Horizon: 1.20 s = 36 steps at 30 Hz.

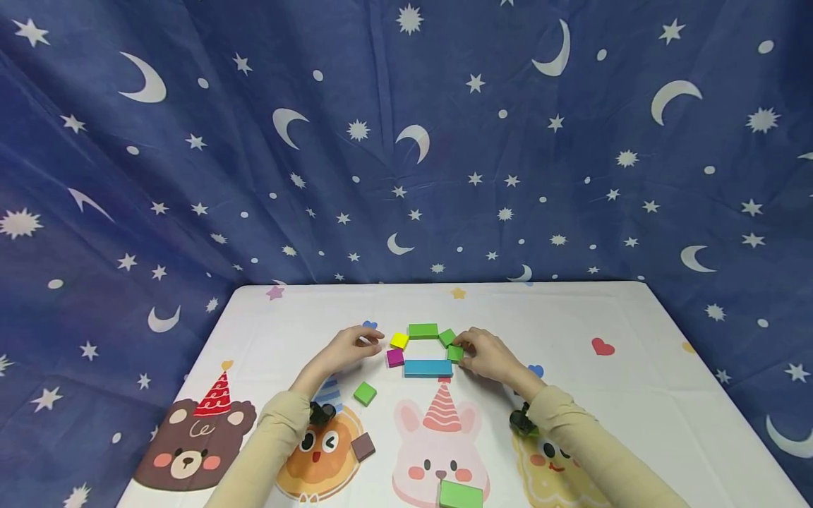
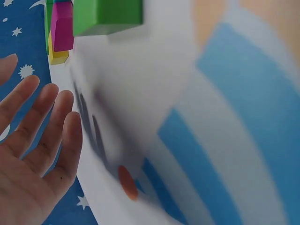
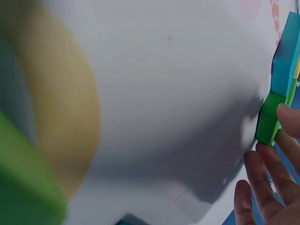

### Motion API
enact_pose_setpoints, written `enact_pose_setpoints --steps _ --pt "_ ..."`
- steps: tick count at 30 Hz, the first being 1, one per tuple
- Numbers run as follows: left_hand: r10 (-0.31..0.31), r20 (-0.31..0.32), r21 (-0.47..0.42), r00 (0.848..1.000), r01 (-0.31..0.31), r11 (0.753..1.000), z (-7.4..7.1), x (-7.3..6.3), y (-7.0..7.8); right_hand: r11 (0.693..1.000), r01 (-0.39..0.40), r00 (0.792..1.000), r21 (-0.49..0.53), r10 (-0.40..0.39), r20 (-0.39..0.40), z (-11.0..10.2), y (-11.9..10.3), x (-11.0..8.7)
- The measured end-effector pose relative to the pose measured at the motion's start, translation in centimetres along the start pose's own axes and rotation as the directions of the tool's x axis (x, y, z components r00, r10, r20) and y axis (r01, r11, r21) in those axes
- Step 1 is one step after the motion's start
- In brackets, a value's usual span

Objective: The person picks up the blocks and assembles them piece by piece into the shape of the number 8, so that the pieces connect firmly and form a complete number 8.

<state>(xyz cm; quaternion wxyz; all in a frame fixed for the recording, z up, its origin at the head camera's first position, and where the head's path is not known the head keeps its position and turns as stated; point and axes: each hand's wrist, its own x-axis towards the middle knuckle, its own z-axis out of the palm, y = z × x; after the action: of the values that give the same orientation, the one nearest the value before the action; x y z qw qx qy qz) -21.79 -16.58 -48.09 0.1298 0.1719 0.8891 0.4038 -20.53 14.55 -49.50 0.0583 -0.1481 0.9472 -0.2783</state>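
Observation:
Blocks lie in a ring on the white tablecloth: a long blue block (image 1: pixel 428 369) along the near side, a magenta block (image 1: pixel 395 358), a yellow block (image 1: pixel 399 341), a long green block (image 1: pixel 423 331) at the back and a small green block (image 1: pixel 447 338). My right hand (image 1: pixel 485 356) pinches another small green block (image 1: pixel 454 354) between thumb and forefinger, right at the blue block's end. Left of the ring, my left hand (image 1: pixel 348 350) hovers with loosely bent fingers and holds nothing. The left wrist view shows its palm (image 2: pixel 33 173) and spread fingers, apart from the magenta block (image 2: pixel 63 27).
A loose green block (image 1: pixel 365 394) and a brown block (image 1: pixel 363 446) lie near the left forearm. A larger green block (image 1: pixel 461 494) sits at the near edge of view. Under the right wrist, a green block (image 3: pixel 23 187) shows. Behind hangs a blue star-patterned curtain (image 1: pixel 406 141).

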Motion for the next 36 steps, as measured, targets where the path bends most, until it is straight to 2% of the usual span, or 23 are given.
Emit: enact_pose_setpoints --steps 5,12,16,22,28,36 --pt "0.004 -0.016 -0.002 1.000 -0.004 1.000 -0.1 -1.5 -0.4 1.000 0.005 1.000 0.005 -0.005 -0.017 0.0 0.0 -0.2" --pt "-0.043 -0.026 -0.031 0.999 0.042 0.999 -0.1 -3.4 -1.0 0.999 0.000 1.000 0.035 0.001 -0.030 0.0 -0.2 -0.5" --pt "-0.036 -0.031 -0.044 0.999 0.034 0.998 0.2 -4.4 -1.2 0.998 0.009 0.999 0.059 -0.007 -0.037 0.0 -0.3 -0.7" --pt "0.016 -0.025 -0.050 1.000 -0.018 0.999 0.6 -5.6 -1.7 0.994 0.054 0.998 0.092 -0.051 -0.044 0.1 -0.6 -0.9" --pt "0.061 -0.020 -0.034 0.998 -0.061 0.998 1.0 -6.3 -2.0 0.993 0.078 0.996 0.086 -0.075 -0.044 0.4 -1.0 -1.1" --pt "0.031 0.009 0.000 0.999 -0.031 1.000 1.3 -6.8 -1.8 0.994 0.112 0.991 0.000 -0.111 -0.071 0.8 -1.3 -1.4"
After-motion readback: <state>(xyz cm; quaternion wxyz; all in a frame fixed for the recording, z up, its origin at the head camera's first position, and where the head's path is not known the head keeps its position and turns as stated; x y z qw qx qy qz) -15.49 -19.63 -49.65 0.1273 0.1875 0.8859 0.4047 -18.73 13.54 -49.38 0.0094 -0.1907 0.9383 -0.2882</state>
